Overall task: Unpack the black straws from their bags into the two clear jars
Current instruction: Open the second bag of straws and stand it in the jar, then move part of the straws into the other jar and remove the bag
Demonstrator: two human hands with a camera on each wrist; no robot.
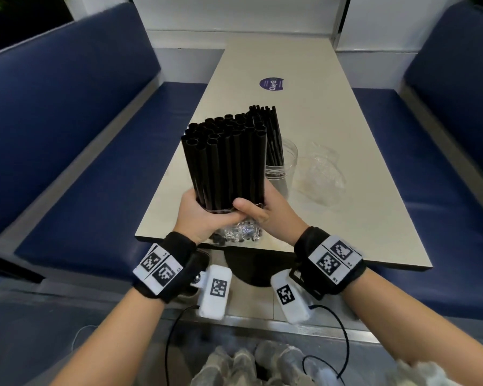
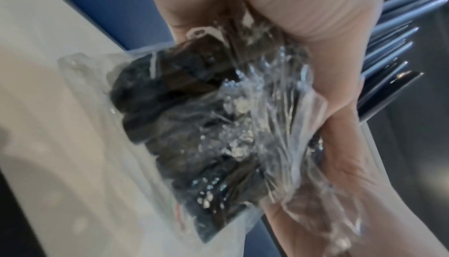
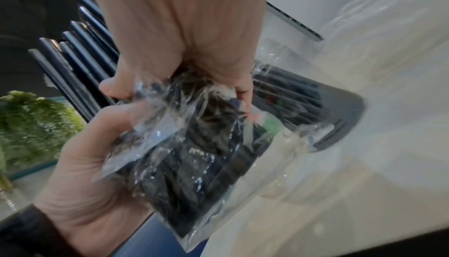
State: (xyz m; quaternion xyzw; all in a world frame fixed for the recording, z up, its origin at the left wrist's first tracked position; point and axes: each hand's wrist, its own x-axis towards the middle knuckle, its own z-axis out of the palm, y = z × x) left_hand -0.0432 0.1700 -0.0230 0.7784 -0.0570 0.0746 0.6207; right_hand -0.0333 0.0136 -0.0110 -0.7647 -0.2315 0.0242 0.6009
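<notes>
A thick bundle of black straws (image 1: 226, 160) stands upright over the table's near edge, its lower end still inside a crumpled clear bag (image 1: 240, 232). My left hand (image 1: 204, 215) grips the bundle and bag from the left. From the right, my right hand (image 1: 260, 210) grips it too, thumb across the front. In the wrist views the bag (image 2: 194, 126) (image 3: 194, 155) is bunched below both fists, with bare straws (image 2: 393, 50) (image 3: 73, 59) sticking out beyond. Behind the bundle a clear jar (image 1: 285, 162) (image 3: 316, 107) holds thinner black straws (image 1: 271, 129).
An empty crumpled clear bag (image 1: 321, 174) lies right of the jar on the beige table (image 1: 346, 218). A purple round sticker (image 1: 271, 84) is farther back. Blue padded benches (image 1: 95, 190) (image 1: 444, 162) flank the table on both sides.
</notes>
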